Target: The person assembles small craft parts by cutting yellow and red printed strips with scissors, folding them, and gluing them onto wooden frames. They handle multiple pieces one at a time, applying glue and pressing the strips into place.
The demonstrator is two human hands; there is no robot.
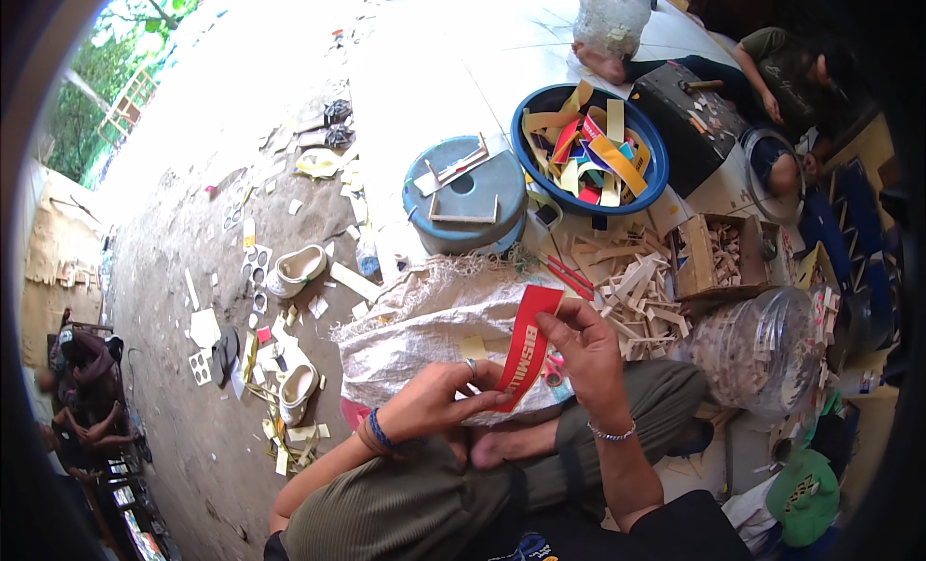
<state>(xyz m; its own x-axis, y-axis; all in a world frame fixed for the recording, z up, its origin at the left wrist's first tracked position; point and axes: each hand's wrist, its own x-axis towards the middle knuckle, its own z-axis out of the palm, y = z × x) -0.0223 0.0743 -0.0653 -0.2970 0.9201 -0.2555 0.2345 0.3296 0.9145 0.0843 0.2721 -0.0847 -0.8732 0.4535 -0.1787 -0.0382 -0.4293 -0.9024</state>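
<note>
A red strip of card or thin board with pale printed lettering slants between my two hands above my lap. My left hand pinches its lower end. My right hand grips the upper end with thumb and fingers. Beneath lies a whitish woven sack, spread in front of my crossed legs. A small round-handled object, pink and teal, shows partly behind the strip; its kind is unclear. Two slim red sticks rest just beyond my right hand.
An upturned blue-grey bucket bears small wooden frames. A blue tub holds coloured strips. Loose wooden sticks, a wooden box and a clear jar stand right; clogs lie left. A co-worker sits far right.
</note>
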